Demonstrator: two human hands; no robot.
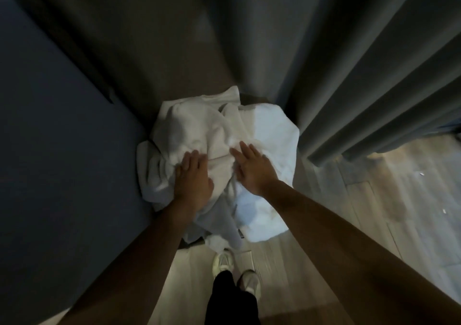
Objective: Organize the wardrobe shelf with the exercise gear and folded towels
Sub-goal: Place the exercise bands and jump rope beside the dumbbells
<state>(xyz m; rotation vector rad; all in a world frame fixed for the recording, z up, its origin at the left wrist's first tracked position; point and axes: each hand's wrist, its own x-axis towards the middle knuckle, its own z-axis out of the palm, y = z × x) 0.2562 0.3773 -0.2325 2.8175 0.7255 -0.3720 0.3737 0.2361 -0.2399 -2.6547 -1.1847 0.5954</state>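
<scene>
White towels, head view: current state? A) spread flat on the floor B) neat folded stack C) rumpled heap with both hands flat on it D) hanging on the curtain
C: the white towels lie in a rumpled heap, with the left hand and right hand resting on top, fingers straight.

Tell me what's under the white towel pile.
Only a dark edge shows beneath the towels; the rest is covered. The left hand and right hand rest flat on top.

white towels (199,130) lie crumpled in a loose heap.
</scene>
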